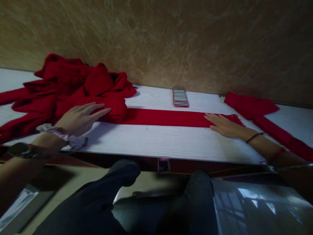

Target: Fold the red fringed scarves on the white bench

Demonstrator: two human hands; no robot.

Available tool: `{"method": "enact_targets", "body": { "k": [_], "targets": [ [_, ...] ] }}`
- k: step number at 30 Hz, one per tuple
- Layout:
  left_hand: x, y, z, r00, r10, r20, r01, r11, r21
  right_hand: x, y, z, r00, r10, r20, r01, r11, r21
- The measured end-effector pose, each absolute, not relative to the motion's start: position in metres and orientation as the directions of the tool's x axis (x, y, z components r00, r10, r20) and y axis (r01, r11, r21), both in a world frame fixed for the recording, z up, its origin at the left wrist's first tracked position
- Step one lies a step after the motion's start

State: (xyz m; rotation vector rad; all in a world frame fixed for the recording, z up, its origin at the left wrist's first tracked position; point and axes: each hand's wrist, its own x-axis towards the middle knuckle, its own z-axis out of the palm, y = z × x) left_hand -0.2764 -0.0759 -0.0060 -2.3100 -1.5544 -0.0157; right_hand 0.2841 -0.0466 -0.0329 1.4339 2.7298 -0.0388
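The left hand (pixel 79 119), fingers apart, seems to rest on the cloth pile (pixel 67 81); the right hand (pixel 226 125) lies flat, unclenched, on the strip (pixel 166 117) near its frayed end.

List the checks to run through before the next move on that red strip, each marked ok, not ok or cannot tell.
1. Long, narrow red cloth strip lies flat between the hands: ok.
2. Right hand rests on the strip near its ragged-looking end: ok.
3. Left hand is on the crumpled heap of red cloth: ok.
4. Strip's left end in plain sight: not ok, it runs into the heap.
5. Small, blurred rectangular item off the strip: ok, it lies beyond it on the white wood-grain tabletop.
6. Strip's underside free of creases: cannot tell, hidden.
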Motion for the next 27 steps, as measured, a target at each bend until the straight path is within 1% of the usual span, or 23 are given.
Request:
{"method": "enact_targets", "body": {
  "k": [2,5,6,8,10,12,14,16,20,23,27],
  "targets": [
    [-0.267,-0.076,-0.002,0.375,0.91,0.178,0.897,-0.308,-0.317,0.28,-0.045,-0.029,-0.561,0.825,-0.066,0.826,0.563,0.015],
    [-0.243,-0.078,0.012,0.307,0.944,0.118,0.9,-0.248,-0.358,0.26,-0.042,-0.023,-0.558,0.83,0.011,0.83,0.557,0.027],
    [-0.231,-0.079,0.017,0.281,0.954,0.107,0.908,-0.228,-0.352,0.249,-0.04,-0.02,-0.559,0.828,0.051,0.829,0.558,0.024],
    [-0.202,-0.079,0.026,0.251,0.964,0.091,0.933,-0.215,-0.289,0.22,-0.038,-0.017,-0.567,0.816,0.116,0.822,0.57,0.007],
    [-0.167,-0.074,0.027,0.355,0.931,0.091,0.916,-0.326,-0.233,0.188,-0.037,-0.017,-0.593,0.792,0.144,0.8,0.6,-0.009],
    [-0.132,-0.065,0.019,0.47,0.878,0.093,0.875,-0.45,-0.181,0.159,-0.037,-0.02,-0.626,0.766,0.144,0.773,0.634,-0.013],
    [-0.104,-0.054,0.002,0.517,0.848,0.116,0.854,-0.502,-0.132,0.139,-0.04,-0.026,-0.641,0.758,0.118,0.762,0.647,-0.017],
    [-0.089,-0.045,-0.016,0.522,0.849,0.084,0.852,-0.516,-0.083,0.132,-0.043,-0.031,-0.636,0.767,0.089,0.769,0.639,-0.013],
    [-0.089,-0.038,-0.034,0.547,0.837,0.001,0.836,-0.546,-0.056,0.149,-0.05,-0.033,-0.616,0.786,0.049,0.788,0.616,0.012],
    [-0.093,-0.04,-0.032,0.542,0.84,-0.003,0.839,-0.542,-0.056,0.179,-0.055,-0.032,-0.578,0.816,0.016,0.816,0.577,0.024],
    [-0.092,-0.044,-0.029,0.536,0.844,-0.005,0.843,-0.536,-0.044,0.231,-0.059,-0.039,-0.466,0.885,0.02,0.885,0.465,0.032]
  ]
}}
